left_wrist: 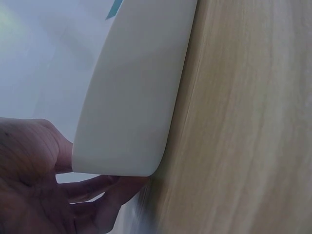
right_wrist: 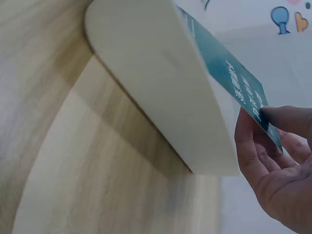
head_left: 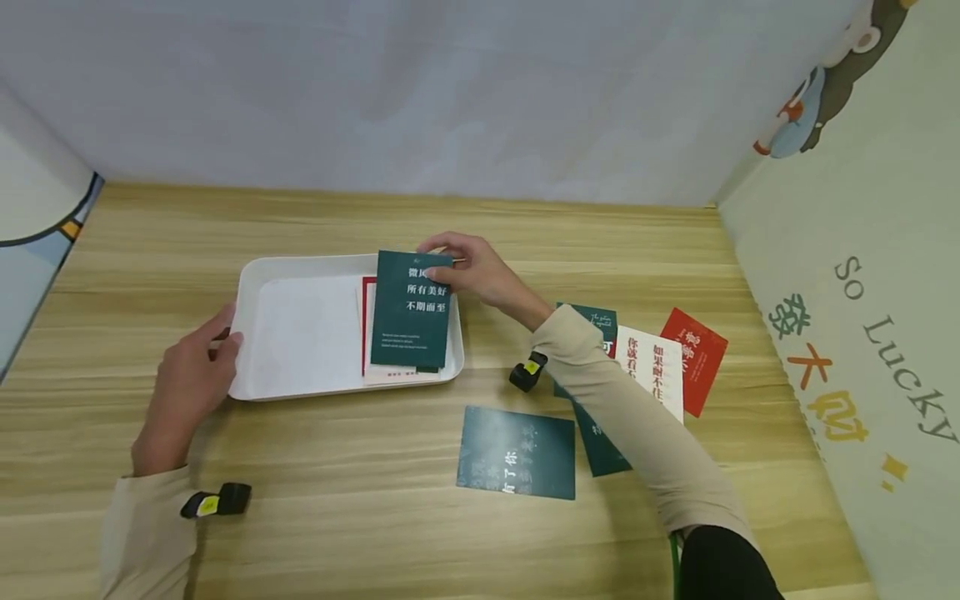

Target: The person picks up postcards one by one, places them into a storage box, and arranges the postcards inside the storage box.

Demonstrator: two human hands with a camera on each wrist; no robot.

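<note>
A white tray (head_left: 307, 327) lies lengthwise on the wooden table. At its left end my left hand (head_left: 197, 362) grips the wall, thumb at the rim; in the left wrist view the fingers (left_wrist: 122, 190) reach round the outside, low near the table. Over the tray's right end, my right hand (head_left: 480, 271) pinches a dark green card (head_left: 411, 321) with white lettering by its upper right corner. The right wrist view shows this card (right_wrist: 239, 78) tilted above the tray wall, thumb on its printed face. Beneath it, partly hidden, are a white card (head_left: 397, 375) and a red-edged card (head_left: 367, 312).
One green card (head_left: 516, 454) lies alone in front of the tray's right end. Further right, green cards, a white card (head_left: 651, 362) and a red card (head_left: 697, 358) overlap, partly covered by my right forearm. A wall with lettering (head_left: 847, 358) borders the table's right side.
</note>
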